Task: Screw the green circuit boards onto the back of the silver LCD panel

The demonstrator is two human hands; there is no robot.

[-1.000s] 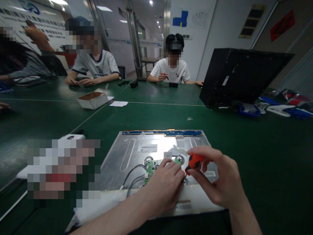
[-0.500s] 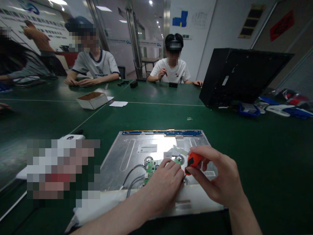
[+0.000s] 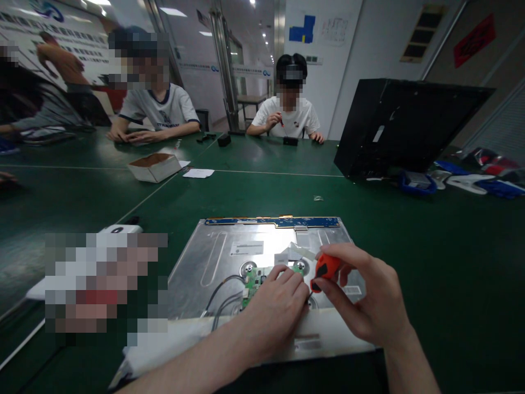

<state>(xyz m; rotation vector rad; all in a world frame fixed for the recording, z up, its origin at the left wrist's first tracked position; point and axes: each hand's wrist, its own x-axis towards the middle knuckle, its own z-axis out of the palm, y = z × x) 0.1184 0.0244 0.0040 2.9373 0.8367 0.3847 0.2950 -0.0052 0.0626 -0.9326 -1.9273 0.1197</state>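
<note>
Screwdriver (image 3: 328,266) leans above the panel (image 3: 191,282), pinched between thumb and fingers of the right hand (image 3: 367,290). The left hand (image 3: 283,298) covers part of the board (image 3: 252,278), its fingers bent and close together; whether they grip anything is hidden. The pinch matches the earlier frame; a co-worker's hand (image 3: 317,137) has drawn inward across the desk (image 3: 451,262).

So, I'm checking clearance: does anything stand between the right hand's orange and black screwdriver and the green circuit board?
The bare left hand might: it covers part of the board beside the screwdriver, hiding the tip. Nothing else visible does.
</note>
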